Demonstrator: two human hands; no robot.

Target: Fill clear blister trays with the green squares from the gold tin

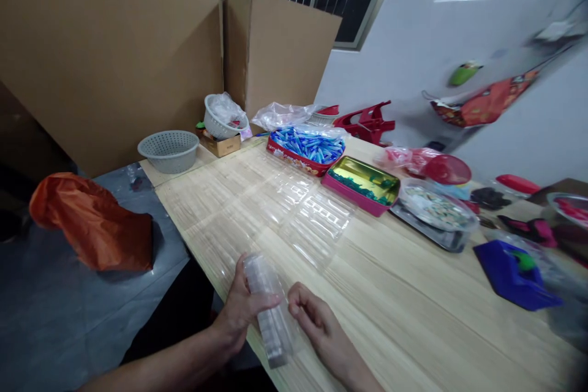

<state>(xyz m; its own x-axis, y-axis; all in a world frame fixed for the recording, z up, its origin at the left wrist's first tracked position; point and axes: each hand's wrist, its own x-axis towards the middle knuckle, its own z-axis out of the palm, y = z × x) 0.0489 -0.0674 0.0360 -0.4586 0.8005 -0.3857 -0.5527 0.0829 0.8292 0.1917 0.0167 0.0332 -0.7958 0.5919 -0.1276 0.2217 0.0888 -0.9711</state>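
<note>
My left hand point(241, 306) is wrapped round a stack of clear plastic blister trays point(269, 312), its thumb lying across the top. The stack is tilted over the table's near edge. My right hand point(319, 324) is just right of the stack, thumb and fingers pinched together near its edge. Whatever they grip there is too thin and blurred to make out. Beyond both hands, several clear blister trays point(321, 214) lie flat in rows on the wooden table point(390, 282).
A red tin of blue pen-like pieces point(307, 144) stands at the back, beside a pink-and-gold tin point(362, 184) with green pieces. A bowl of pale pieces point(438, 205) and a blue container point(517, 275) sit to the right. A grey basket point(169, 152) occupies the left corner.
</note>
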